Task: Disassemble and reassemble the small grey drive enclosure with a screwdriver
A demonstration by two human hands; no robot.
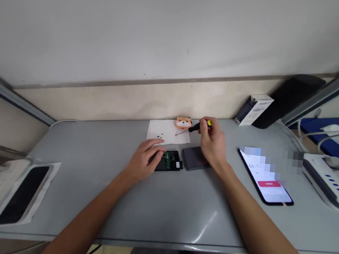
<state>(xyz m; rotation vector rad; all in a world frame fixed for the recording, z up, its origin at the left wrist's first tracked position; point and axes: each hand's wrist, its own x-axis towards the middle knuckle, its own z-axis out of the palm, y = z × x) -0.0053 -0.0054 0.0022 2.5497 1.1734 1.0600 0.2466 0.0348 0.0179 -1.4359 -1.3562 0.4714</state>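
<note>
My right hand (214, 143) is closed around the handle of a screwdriver (196, 127), black with a yellow end. Its thin shaft points left and down over a sheet of white paper (153, 130). My left hand (144, 158) lies over the left end of an opened black device (162, 166) with a green circuit board; its fingers are stretched and apart. Beside the device, below my right hand, sits a dark flat cover (195, 158). Several tiny dark screws (160, 136) rest on the paper, just beyond my left fingertips.
An orange animal-faced case (183, 123) stands at the paper's back edge. To the right are a lit phone (268, 182), a power strip (329, 182), a small box (253, 109) and a black cylinder (287, 101). Another dark phone (23, 194) lies at the far left.
</note>
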